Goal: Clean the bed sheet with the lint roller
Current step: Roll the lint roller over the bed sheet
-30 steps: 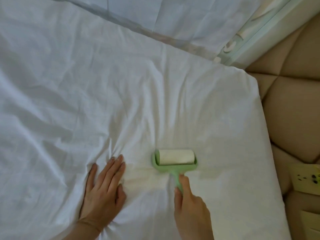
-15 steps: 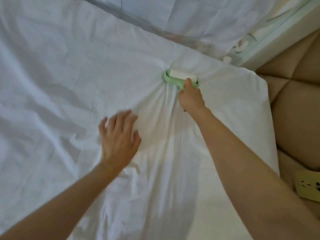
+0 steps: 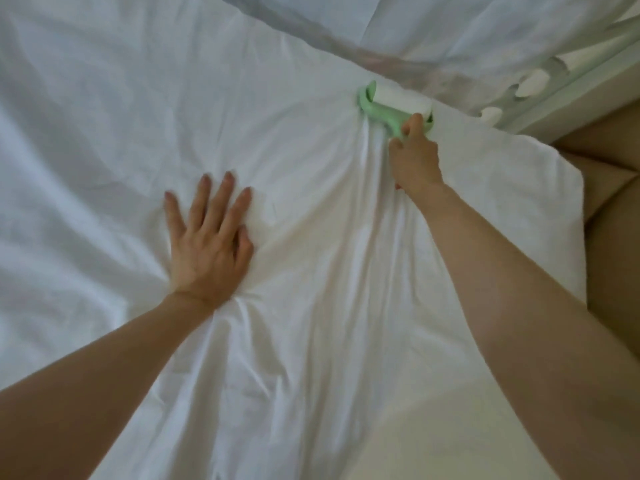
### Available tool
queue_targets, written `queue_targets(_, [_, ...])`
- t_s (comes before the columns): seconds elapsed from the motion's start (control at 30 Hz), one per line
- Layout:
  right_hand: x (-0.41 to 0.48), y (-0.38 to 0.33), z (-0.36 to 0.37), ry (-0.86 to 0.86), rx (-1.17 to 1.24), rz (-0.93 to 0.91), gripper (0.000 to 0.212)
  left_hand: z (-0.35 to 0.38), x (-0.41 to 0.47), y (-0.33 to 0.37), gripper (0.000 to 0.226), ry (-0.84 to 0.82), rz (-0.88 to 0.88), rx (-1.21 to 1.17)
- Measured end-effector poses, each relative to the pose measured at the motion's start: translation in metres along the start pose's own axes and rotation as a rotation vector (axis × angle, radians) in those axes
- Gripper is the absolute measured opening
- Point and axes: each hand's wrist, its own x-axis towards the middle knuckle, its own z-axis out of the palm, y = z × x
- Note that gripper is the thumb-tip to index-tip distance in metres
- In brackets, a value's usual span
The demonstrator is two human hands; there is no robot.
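1. Change from half a second ago: the left hand [image 3: 207, 244] was lifted with its fingers loosely bent; it has come down flat on the bed sheet [image 3: 311, 341]. The lint roller [image 3: 388, 110] was close in by the person a second ago. It then ran out to the far edge of the bed, and it is there still, now turned slightly askew.
2. Left hand: palm down, fingers straight and a little spread, pressing the sheet. It holds nothing. Creases fan out from under the wrist. It lies well apart from the roller, nearer the person and further left.
3. Right hand [image 3: 414, 161]: arm stretched out long, fingers curled round the roller's green handle in a firm grasp. The thumb side is uppermost.
4. Lint roller: pale green frame, white roll. It sits on the sheet at the bed's far edge, near the far right corner. The roll lies on a slant, its left end further from the person than its right. Just beyond it runs a grey, shadowed seam where another white cloth [image 3: 450, 22] begins.
5. Bed sheet: white and much wrinkled. Long folds run from the roller back towards the person, between the two forearms.
6. Surroundings: a tan padded panel [image 3: 609, 209] lies off the bed's right edge. Beyond the far right corner is pale green trim [image 3: 571, 81] with white shapes, blurred.
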Motion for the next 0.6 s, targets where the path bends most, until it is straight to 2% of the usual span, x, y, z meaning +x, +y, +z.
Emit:
queue_targets(0.1, [-0.066, 0.024, 0.008, 0.003, -0.021, -0.008, 0.037, 0.000, -0.003, -0.002, 0.054, 0.055, 0.012, -0.035])
queue_targets(0.2, [-0.164, 0.044, 0.006, -0.120, -0.186, 0.041, 0.041, 0.000, -0.002, -0.001, 0.053, 0.080, 0.017, -0.050])
queue_targets(0.27, [-0.197, 0.052, 0.004, -0.177, -0.276, 0.044, 0.041, 0.000, -0.002, 0.000, 0.053, 0.087, 0.017, -0.046])
queue_targets(0.37, [-0.170, 0.046, 0.001, -0.176, -0.294, 0.038, 0.042, 0.002, -0.002, -0.001, 0.052, 0.093, 0.020, -0.043])
queue_targets(0.6, [-0.008, -0.012, 0.001, -0.015, -0.117, -0.005, 0.041, 0.005, -0.003, -0.002, 0.051, 0.092, 0.019, -0.034])
